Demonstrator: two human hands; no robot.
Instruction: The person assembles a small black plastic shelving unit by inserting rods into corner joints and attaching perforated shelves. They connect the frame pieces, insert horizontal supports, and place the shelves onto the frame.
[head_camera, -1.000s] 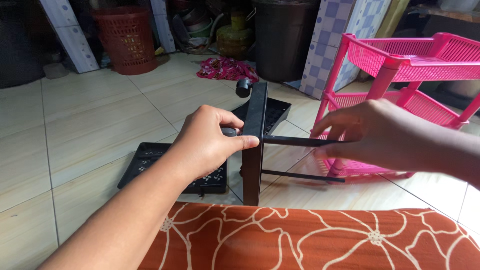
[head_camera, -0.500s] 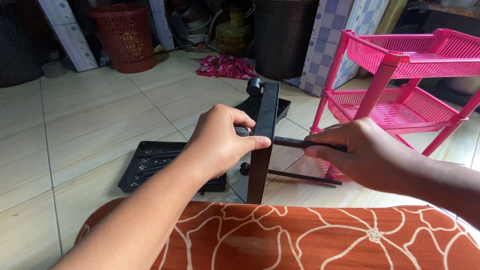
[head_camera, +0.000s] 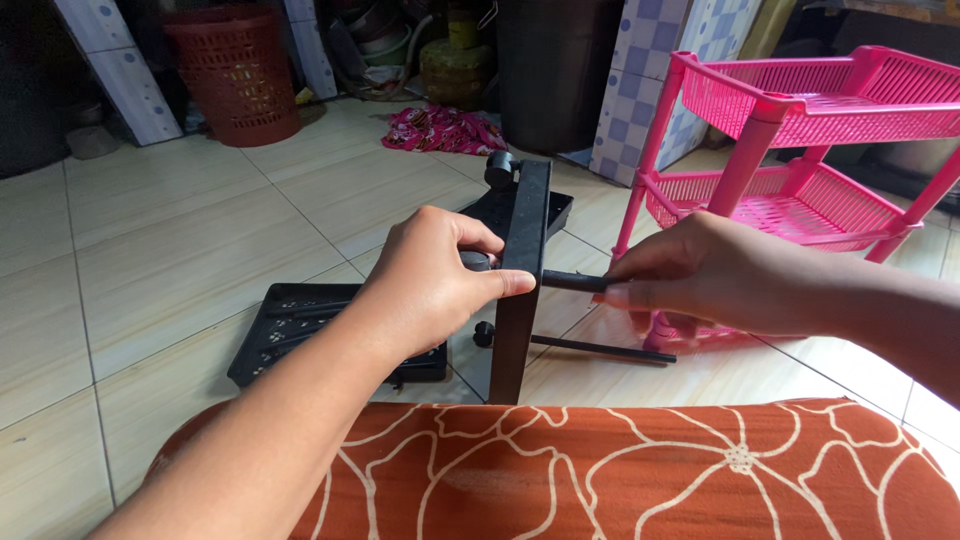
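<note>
A black shelf tray (head_camera: 522, 300) stands on its edge on the tiled floor, seen edge-on, with a small caster wheel (head_camera: 498, 169) at its top. My left hand (head_camera: 430, 285) grips the tray's edge about halfway up, thumb across the front. My right hand (head_camera: 700, 275) pinches a thin black rod (head_camera: 572, 282) that sticks out sideways from the tray at the same height. A second black rod (head_camera: 600, 349) juts out lower down, untouched.
Another black tray (head_camera: 300, 325) lies flat on the floor to the left, and a further one (head_camera: 495, 212) behind. A pink three-tier rack (head_camera: 790, 130) stands on the right. An orange patterned cloth (head_camera: 620, 470) covers the foreground. A red basket (head_camera: 232, 75) and pink fabric (head_camera: 440, 130) sit far back.
The view has shifted slightly. My right hand has slid along the upper rod toward the tray. My left hand keeps its grip on the tray.
</note>
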